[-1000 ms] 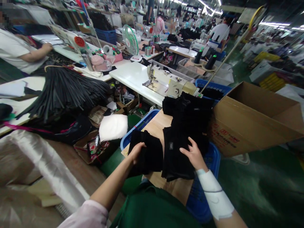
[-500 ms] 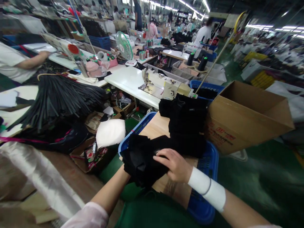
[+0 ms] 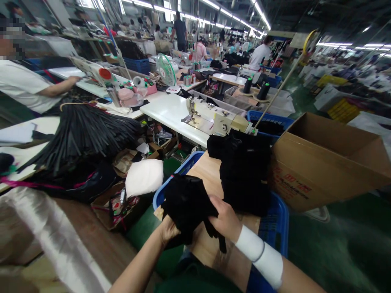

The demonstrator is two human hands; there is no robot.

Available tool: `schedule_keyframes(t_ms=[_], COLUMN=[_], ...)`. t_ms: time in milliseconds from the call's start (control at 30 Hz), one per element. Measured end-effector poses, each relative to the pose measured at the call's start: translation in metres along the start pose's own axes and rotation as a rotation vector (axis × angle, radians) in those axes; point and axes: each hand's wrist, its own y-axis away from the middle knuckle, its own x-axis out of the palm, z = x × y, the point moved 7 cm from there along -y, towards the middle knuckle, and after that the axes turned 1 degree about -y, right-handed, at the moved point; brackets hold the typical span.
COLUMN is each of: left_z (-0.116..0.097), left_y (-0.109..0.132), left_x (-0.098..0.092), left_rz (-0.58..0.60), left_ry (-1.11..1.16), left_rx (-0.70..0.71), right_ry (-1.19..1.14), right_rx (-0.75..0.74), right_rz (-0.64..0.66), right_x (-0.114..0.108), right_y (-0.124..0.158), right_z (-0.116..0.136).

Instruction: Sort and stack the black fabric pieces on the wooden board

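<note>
Lower centre of frame | left hand [image 3: 170, 230] and right hand [image 3: 225, 219] hold black cloth bundle [image 3: 185, 201] | left grip partly hidden, seemingly from below

Black cloth [image 3: 185, 201], blue basket [image 3: 284, 221], tan board [image 3: 206, 167]

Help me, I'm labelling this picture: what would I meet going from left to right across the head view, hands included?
Bundle of black strips → white padded bundle → left hand → right hand → open cardboard box.
</note>
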Motion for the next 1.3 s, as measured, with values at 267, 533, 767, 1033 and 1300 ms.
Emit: schedule_keyframes(t_ms=[267,533,767,1033,1300], left_z=[-0.027,-0.023,-0.018,-0.018,-0.016], left_y=[0.017,-0.002,-0.021,-0.04,-0.031], left_x=[-0.089,-0.081,-0.097,-0.098,-0.051], left_rz=[-0.605,-0.65,-0.685,-0.597,-0.194], left_ry=[-0.388,-0.944,-0.89,-0.741,-0.489], left_rx=[0.424,0.416,0.254,0.159,0.231], right_ry=[0.123,0.773,0.687,0.113,-0.452], right_rx=[0.318,0.217,0.342,0.402,0.779], right_rz=[-0.194,0.063,0.359,0.082,0.031], right_x=[-0.034,0.018,0.072,0.088,0.128], right_y=[-0.084,-0.164,-0.122,-0.053,0.037], right_z=[-0.042,-0.094,-0.165,-0.142,-0.129])
